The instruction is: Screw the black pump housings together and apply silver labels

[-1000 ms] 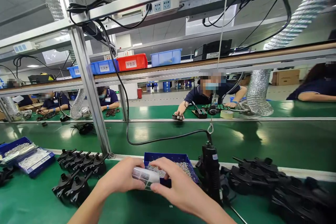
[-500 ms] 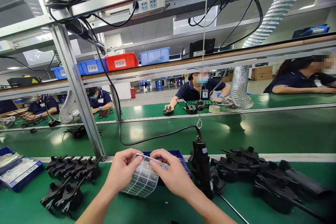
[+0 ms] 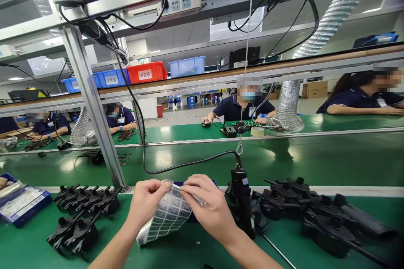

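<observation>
Pinching the top edge of the label sheet [image 3: 167, 216], your left hand [image 3: 145, 204] grips one corner and your right hand [image 3: 211, 210] closes thumb and fingers on the edge beside it. It hangs uncurled over the bench, toward 6 o'clock. Every row looks full, so peeling seems not yet begun. At 12 o'clock the blue tray [image 3: 193, 217] of screws sits just behind; at 3 o'clock a hanging driver [image 3: 241, 201]; at 9 o'clock black parts [image 3: 86, 199], none visibly labelled.
</observation>
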